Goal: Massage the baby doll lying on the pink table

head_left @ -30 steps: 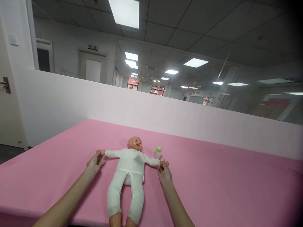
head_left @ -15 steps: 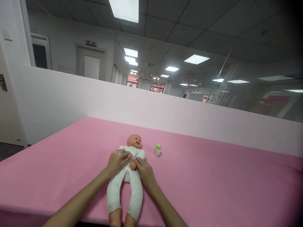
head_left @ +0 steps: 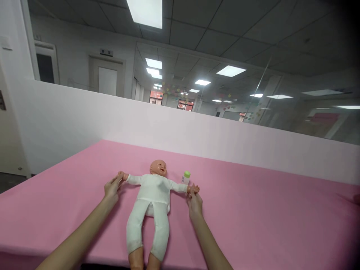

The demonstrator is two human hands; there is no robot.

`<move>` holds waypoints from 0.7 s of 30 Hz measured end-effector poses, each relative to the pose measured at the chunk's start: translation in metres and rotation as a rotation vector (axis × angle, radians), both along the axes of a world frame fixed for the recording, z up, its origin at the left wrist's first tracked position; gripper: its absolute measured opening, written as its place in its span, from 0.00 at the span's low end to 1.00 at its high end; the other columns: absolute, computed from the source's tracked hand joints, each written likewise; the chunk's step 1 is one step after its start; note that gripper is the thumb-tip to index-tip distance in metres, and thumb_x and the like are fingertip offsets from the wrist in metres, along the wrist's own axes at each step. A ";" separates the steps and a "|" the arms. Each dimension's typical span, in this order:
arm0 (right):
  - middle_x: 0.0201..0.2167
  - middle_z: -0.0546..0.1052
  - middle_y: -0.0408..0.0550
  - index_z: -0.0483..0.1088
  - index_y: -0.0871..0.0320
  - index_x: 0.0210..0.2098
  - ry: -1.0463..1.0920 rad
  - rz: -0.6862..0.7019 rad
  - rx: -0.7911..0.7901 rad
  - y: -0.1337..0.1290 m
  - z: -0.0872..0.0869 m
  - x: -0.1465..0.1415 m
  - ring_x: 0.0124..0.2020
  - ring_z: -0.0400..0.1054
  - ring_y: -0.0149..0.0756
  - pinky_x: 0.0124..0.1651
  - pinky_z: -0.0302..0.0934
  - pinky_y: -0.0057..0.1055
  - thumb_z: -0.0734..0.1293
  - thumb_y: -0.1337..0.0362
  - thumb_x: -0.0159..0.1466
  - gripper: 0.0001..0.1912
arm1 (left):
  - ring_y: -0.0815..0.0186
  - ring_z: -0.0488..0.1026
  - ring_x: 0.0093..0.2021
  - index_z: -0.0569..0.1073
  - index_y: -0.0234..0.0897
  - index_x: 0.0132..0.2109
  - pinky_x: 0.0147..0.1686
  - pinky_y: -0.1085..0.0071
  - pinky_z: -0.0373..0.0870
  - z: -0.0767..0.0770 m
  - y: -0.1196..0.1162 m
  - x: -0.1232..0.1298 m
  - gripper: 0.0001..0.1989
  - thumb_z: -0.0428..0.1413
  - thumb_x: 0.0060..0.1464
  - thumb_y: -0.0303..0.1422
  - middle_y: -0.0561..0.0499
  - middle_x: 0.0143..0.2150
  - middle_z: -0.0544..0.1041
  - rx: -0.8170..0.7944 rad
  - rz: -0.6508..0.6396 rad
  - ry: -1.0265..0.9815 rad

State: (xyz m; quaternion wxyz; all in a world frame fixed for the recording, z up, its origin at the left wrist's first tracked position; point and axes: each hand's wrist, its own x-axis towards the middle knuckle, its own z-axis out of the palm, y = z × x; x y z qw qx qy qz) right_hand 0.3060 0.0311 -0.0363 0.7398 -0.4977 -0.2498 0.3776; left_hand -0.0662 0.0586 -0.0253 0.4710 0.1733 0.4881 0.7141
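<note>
Dark grey tiled ceiling [head_left: 213, 22] with glaring square lights stretches across the room at twelve o'clock; below it a plain white half-height wall [head_left: 197, 127] closes off the far side of the wide table with a smooth pink cover [head_left: 253, 210]. Just left of centre on that cover lies the bald baby doll with a white fabric body and tan, hard-looking head and hands [head_left: 154, 189]; it is face up, head at twelve, legs at six, feet out of view.

Judging by its build, it should feel fairly light, soft and floppy through the cloth, stiffer and perhaps slick at the bare parts; the wrists suit a light pinch, while the chest would carry the weight better.

Your left hand [head_left: 112, 187], at nine o'clock from the chest, has thumb and fingers closed around one doll hand; your right hand [head_left: 195, 202], between three and four, pinches the other at the wrist, thumb uppermost.

Nearest obstacle is the small whitish plastic bottle with a bright green cap [head_left: 186, 177]; it stands upright at two o'clock, just beyond the outstretched doll arm, which could knock it; smaller in view is a blurred reddish object [head_left: 356, 198] at far three o'clock, unclear.
</note>
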 end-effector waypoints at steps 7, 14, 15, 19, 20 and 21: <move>0.27 0.75 0.44 0.70 0.54 0.34 0.004 -0.004 -0.004 0.006 -0.008 -0.001 0.27 0.71 0.35 0.33 0.72 0.33 0.73 0.46 0.58 0.19 | 0.61 0.82 0.44 0.81 0.36 0.38 0.48 0.63 0.80 0.003 0.002 -0.003 0.07 0.70 0.51 0.29 0.46 0.43 0.83 -0.042 0.071 -0.109; 0.47 0.79 0.52 0.74 0.56 0.47 -0.816 0.184 0.287 -0.021 0.030 -0.058 0.45 0.72 0.42 0.48 0.68 0.36 0.65 0.55 0.68 0.14 | 0.56 0.78 0.45 0.83 0.40 0.44 0.42 0.65 0.74 0.033 -0.023 0.050 0.11 0.65 0.56 0.39 0.44 0.45 0.83 0.433 -0.139 0.752; 0.47 0.79 0.51 0.75 0.55 0.46 -0.979 0.225 0.320 -0.026 0.029 -0.067 0.45 0.72 0.42 0.48 0.67 0.36 0.63 0.60 0.70 0.11 | 0.57 0.78 0.44 0.83 0.41 0.44 0.42 0.66 0.72 0.030 -0.026 0.057 0.10 0.63 0.58 0.39 0.46 0.44 0.83 0.495 -0.196 0.931; 0.42 0.79 0.52 0.75 0.56 0.44 -1.559 0.294 0.400 -0.037 0.017 -0.087 0.38 0.71 0.41 0.41 0.65 0.34 0.58 0.70 0.72 0.14 | 0.59 0.76 0.42 0.83 0.42 0.44 0.38 0.69 0.66 0.014 -0.029 0.076 0.09 0.56 0.64 0.33 0.46 0.42 0.82 0.580 -0.355 1.494; 0.40 0.79 0.52 0.75 0.56 0.43 -1.641 0.291 0.405 -0.037 0.016 -0.088 0.36 0.70 0.40 0.39 0.64 0.34 0.58 0.70 0.72 0.14 | 0.59 0.76 0.43 0.82 0.42 0.43 0.37 0.69 0.66 0.012 -0.029 0.077 0.09 0.56 0.64 0.31 0.46 0.42 0.82 0.585 -0.383 1.563; 0.39 0.78 0.52 0.76 0.56 0.43 -1.690 0.293 0.408 -0.037 0.016 -0.088 0.35 0.70 0.40 0.37 0.63 0.33 0.58 0.71 0.72 0.14 | 0.60 0.76 0.43 0.82 0.42 0.43 0.37 0.69 0.65 0.011 -0.029 0.078 0.10 0.56 0.64 0.30 0.45 0.42 0.82 0.591 -0.410 1.603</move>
